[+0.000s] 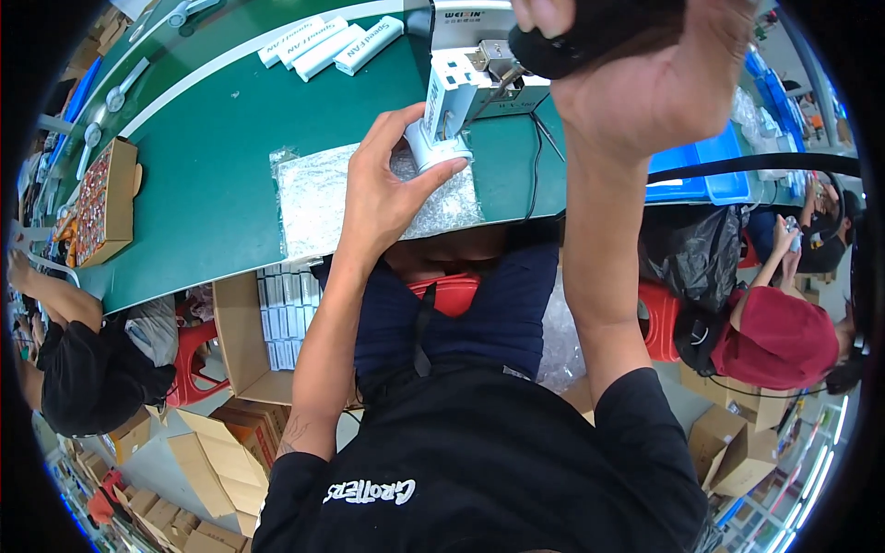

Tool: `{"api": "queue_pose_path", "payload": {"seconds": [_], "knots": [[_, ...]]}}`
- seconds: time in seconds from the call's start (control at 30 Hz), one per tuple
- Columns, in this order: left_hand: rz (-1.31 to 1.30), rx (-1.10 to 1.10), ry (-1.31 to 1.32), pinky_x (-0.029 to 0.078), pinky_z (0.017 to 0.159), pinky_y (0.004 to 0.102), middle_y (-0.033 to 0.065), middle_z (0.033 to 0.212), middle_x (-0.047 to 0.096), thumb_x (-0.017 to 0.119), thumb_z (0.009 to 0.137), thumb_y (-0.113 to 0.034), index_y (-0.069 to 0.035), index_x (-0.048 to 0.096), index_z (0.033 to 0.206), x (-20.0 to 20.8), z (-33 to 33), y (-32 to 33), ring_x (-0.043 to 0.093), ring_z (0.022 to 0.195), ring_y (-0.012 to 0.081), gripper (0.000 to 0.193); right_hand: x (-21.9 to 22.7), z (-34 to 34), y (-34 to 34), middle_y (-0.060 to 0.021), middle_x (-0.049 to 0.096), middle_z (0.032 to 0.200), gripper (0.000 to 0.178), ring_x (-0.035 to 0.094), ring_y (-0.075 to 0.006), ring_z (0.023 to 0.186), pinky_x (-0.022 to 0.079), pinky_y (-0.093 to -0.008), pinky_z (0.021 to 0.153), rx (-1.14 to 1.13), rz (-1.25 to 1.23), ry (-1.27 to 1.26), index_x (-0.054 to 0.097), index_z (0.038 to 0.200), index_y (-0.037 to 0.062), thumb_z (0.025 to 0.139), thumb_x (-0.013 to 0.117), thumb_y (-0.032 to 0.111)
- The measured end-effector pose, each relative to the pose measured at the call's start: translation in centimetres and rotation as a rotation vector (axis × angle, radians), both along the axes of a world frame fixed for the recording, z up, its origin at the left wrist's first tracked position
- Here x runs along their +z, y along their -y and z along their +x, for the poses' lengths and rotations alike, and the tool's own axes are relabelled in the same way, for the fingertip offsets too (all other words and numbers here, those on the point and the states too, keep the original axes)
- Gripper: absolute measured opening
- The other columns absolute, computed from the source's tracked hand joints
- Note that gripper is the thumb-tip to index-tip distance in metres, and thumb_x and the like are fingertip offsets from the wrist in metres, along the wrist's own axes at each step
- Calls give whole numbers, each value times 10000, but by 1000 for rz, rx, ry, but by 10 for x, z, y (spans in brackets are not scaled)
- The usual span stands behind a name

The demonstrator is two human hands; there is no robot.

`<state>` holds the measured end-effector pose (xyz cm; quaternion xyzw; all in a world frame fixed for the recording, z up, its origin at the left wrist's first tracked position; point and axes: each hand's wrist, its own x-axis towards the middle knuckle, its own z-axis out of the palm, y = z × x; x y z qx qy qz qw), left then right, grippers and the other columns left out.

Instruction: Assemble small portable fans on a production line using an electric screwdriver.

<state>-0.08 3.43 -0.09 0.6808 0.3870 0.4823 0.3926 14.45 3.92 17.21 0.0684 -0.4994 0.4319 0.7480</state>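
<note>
red stools [189,358] line a green worktable [212,175].

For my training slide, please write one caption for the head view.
Left hand holds a white device over bubble wrap; right hand grips a black driver tool angled toward the device.

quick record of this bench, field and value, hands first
left hand: holds the round base of a white plastic part with an upright rectangular column
right hand: grips a black-bodied tool with a thin metal shaft, angled down toward the column; contact unclear
under the part: clear bubble-wrap sheet on green tabletop
farther back: white rectangular bars
far left: open cardboard box of small parts
</note>
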Motion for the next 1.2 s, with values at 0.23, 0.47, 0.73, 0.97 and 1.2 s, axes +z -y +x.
{"api": "queue_pose_path", "payload": {"seconds": [0.23, 0.47, 0.73, 0.97, 1.2], "knots": [[47, -9, -4, 534, 888, 357, 136, 1147, 684, 919, 776, -168, 24, 656, 1288, -4, 7, -3, 673, 1021, 250, 607, -22, 6, -76, -164, 606, 817, 422, 593, -159, 548, 502, -265, 473, 89, 488, -128, 455, 1388, -17, 1133, 471, 318], [61, -7, -22, 544, 878, 364, 146, 1152, 686, 925, 773, -178, 28, 655, 1297, -3, 1, -3, 680, 1019, 261, 625, -24, -1, -15, -170, 615, 816, 356, 595, -159, 553, 506, -266, 480, -347, 16, 247, 476, 1317, -13, 1112, 535, 271], [69, -27, -7, 546, 881, 357, 142, 1141, 680, 924, 776, -166, 32, 653, 1294, -1, 4, -4, 679, 1016, 248, 617, -23, -3, -8, -142, 619, 791, 419, 575, -132, 543, 468, -240, 474, -527, -73, 248, 459, 1394, -3, 1098, 573, 272], [34, -84, -6, 539, 878, 343, 126, 1127, 671, 914, 778, -143, 25, 648, 1285, -2, -2, 3, 671, 1002, 226, 597, 4, 34, -11, -115, 607, 750, 396, 586, -146, 511, 483, -245, 445, -496, 73, 261, 505, 1377, 15, 1124, 501, 320], [-43, -138, -44, 513, 1055, 378, 110, 1200, 709, 900, 803, -108, -1, 627, 1316, 3, -1, 1, 692, 1138, 224, 591, 6, 70, -56, -62, 601, 711, 238, 556, -122, 483, 464, -229, 433, -631, 179, 239, 606, 1207, 77, 1087, 612, 283]]}}
